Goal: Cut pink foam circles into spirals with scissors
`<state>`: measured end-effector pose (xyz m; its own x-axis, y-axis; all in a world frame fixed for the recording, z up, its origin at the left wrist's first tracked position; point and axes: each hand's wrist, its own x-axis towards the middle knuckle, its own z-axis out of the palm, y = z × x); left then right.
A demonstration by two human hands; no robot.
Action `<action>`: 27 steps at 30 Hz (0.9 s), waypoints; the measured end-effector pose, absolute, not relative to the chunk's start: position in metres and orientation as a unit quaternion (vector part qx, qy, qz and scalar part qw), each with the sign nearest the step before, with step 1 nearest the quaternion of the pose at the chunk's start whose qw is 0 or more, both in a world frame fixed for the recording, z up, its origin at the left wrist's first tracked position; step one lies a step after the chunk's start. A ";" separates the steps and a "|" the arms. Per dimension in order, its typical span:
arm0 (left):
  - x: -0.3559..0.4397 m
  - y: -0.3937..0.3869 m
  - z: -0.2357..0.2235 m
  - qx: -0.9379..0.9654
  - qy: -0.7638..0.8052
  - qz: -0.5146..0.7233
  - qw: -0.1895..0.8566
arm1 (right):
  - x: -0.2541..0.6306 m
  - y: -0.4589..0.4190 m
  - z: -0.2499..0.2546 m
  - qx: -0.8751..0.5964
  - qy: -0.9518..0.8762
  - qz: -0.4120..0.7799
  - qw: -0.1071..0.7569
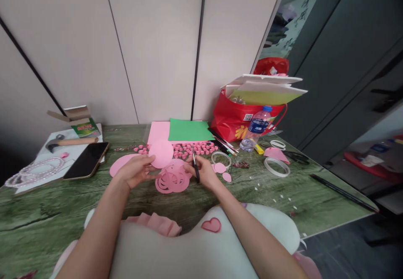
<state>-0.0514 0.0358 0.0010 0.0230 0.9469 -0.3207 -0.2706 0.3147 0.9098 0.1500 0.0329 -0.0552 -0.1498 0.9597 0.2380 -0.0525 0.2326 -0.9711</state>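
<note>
My left hand pinches a round pink paper disc by its lower left edge and holds it above the table. In my right hand is a pair of black-handled scissors, its blades pointing away from me. Below and between the hands lies a pile of pink paper rings and cut rounds. A larger pink paper oval rests partly behind my left hand. Beyond the hands, several small pink rolled paper roses are spread in a band.
Green paper lies over pink sheets at the back. A red bag and a water bottle stand right, near tape rolls. On the left are a phone, a hammer, bead strings and a small box.
</note>
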 end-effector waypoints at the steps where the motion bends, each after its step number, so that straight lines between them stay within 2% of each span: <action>1: -0.048 0.035 0.001 0.341 0.488 0.463 0.656 | 0.149 0.033 -0.056 -0.389 -0.580 0.485 0.527; 8: -0.023 0.027 0.013 0.391 0.294 0.549 0.678 | 0.149 0.035 -0.055 -0.392 -0.546 0.497 0.549; 10: -0.025 0.028 0.011 0.390 0.323 0.552 0.662 | 0.150 0.036 -0.055 -0.397 -0.539 0.488 0.560; 13: -0.030 0.033 0.001 0.370 0.470 0.506 0.622 | 0.151 0.038 -0.058 -0.408 -0.534 0.474 0.568; 16: -0.035 0.039 -0.006 0.355 0.548 0.475 0.590 | 0.153 0.040 -0.059 -0.418 -0.531 0.459 0.577; 21: -0.038 0.042 -0.004 0.336 0.550 0.546 0.535 | 0.154 0.041 -0.056 -0.426 -0.505 0.435 0.612; 24: -0.034 0.040 -0.006 0.350 0.509 0.517 0.592 | 0.155 0.039 -0.054 -0.419 -0.490 0.450 0.618; 27: -0.027 0.038 -0.011 0.352 0.491 0.527 0.598 | 0.154 0.036 -0.051 -0.406 -0.491 0.476 0.606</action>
<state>-0.0271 0.0383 -0.0111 -0.0372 0.9755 -0.2166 -0.2852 0.1974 0.9379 0.1541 0.0359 -0.0514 0.0652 0.9757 0.2093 -0.1778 0.2177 -0.9597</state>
